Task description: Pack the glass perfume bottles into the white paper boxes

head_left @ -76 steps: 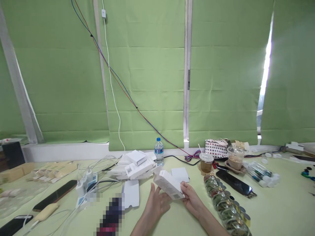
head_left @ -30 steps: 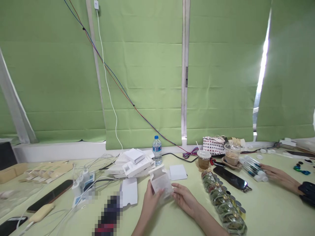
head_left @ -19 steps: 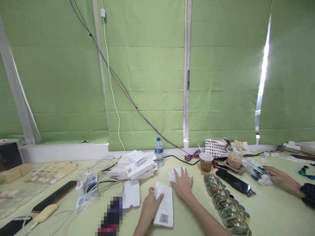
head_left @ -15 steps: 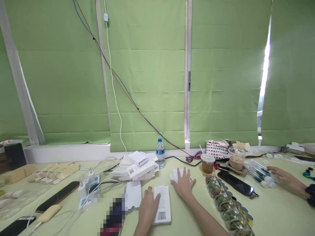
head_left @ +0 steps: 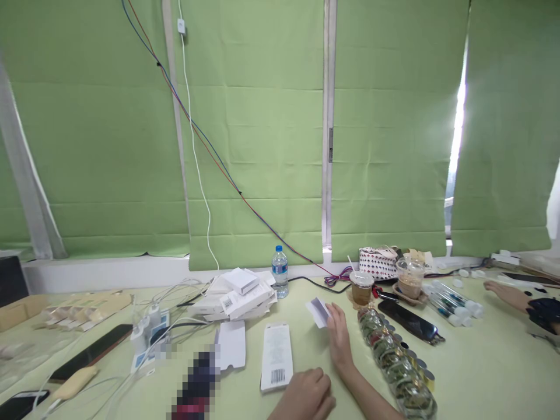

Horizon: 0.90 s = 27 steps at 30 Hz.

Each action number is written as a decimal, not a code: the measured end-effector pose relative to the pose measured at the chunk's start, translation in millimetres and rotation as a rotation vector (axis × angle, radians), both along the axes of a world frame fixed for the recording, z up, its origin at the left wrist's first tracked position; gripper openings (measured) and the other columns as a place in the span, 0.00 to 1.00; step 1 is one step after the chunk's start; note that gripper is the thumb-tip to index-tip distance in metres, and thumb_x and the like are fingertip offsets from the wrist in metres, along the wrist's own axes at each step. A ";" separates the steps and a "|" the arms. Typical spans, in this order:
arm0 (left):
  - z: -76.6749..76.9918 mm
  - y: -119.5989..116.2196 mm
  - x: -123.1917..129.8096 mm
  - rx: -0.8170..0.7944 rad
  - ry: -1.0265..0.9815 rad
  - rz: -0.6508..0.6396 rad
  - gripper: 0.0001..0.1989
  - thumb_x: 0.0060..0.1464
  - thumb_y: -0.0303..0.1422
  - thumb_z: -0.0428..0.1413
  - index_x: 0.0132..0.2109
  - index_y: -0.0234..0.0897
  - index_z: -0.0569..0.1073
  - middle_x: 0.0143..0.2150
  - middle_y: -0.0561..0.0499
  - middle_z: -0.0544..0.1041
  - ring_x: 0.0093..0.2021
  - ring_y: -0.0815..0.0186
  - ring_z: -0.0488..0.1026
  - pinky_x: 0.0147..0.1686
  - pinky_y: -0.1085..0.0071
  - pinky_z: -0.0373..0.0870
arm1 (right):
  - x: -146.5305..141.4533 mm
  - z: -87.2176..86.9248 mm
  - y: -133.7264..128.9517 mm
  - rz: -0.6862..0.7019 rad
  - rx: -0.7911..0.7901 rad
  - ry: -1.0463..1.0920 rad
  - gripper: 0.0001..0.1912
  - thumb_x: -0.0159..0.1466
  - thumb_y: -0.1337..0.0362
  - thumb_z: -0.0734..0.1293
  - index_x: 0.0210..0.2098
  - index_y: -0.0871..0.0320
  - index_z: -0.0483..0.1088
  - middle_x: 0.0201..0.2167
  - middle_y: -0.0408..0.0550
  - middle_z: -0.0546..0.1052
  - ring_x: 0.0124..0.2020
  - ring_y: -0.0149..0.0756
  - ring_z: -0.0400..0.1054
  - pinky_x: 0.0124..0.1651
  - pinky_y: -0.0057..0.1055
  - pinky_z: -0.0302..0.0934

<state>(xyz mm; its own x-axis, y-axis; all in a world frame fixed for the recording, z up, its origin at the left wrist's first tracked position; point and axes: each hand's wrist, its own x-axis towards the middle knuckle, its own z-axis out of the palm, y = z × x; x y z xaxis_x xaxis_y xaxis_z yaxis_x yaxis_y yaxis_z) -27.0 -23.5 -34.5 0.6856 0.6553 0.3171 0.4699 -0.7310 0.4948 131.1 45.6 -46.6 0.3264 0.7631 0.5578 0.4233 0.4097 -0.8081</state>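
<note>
My right hand point(head_left: 339, 338) pinches a folded white paper point(head_left: 318, 313) by its right side, raised off the table. The paper is bent, with its left end tipped up. My left hand point(head_left: 306, 396) is at the bottom of the head view, closed with curled fingers; no object shows in it. Just left of it lies a flat white box point(head_left: 277, 357) with a barcode at its near end. Farther left, an open white carton piece point(head_left: 231, 344) with a notched edge lies on the table.
Behind is a pile of white boxes point(head_left: 240, 294) beside a water bottle point(head_left: 280, 273). Wrapped packets point(head_left: 394, 361) form a row at right, near a drink cup point(head_left: 362, 288), a black phone point(head_left: 411, 321) and clear tubes point(head_left: 452, 303). Another person's hand point(head_left: 507, 294) is far right. Cables point(head_left: 153, 338) spread left.
My right hand has lifted the white paper, which it was pressing flat. My left hand has left the box, moved right and nearer, and curled. The other person's hand has left the tubes.
</note>
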 end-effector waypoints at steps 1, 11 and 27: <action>-1.5 0.1 -0.4 -0.045 -0.001 0.001 0.08 0.57 0.40 0.51 0.36 0.44 0.73 0.33 0.46 0.73 0.33 0.58 0.69 0.35 0.65 0.61 | 0.1 0.8 -5.9 0.081 0.035 0.129 0.28 0.67 0.47 0.50 0.54 0.57 0.66 0.56 0.55 0.67 0.59 0.44 0.59 0.60 0.39 0.52; 17.1 9.7 -6.6 -0.755 -0.810 0.260 0.23 0.50 0.55 0.53 0.34 0.37 0.72 0.27 0.48 0.75 0.27 0.60 0.73 0.32 0.63 0.70 | -5.8 24.7 -37.2 0.504 0.072 0.423 0.27 0.63 0.43 0.55 0.37 0.55 0.74 0.35 0.51 0.78 0.40 0.47 0.70 0.45 0.40 0.62; 30.8 21.4 -19.8 -0.653 -1.156 0.466 0.38 0.43 0.47 0.64 0.59 0.44 0.61 0.58 0.45 0.71 0.62 0.51 0.63 0.56 0.63 0.64 | -11.8 28.9 -43.0 0.633 0.156 -0.025 0.29 0.67 0.52 0.57 0.65 0.50 0.50 0.65 0.54 0.56 0.63 0.48 0.54 0.59 0.42 0.57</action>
<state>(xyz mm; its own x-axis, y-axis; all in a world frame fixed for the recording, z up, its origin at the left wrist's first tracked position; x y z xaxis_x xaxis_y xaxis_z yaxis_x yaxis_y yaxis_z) -46.8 -2.1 -3.7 -0.0676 0.9928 0.0993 -0.2976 -0.1150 0.9477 119.3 2.6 -17.8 -0.1739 0.7132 0.6791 0.0798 0.6975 -0.7121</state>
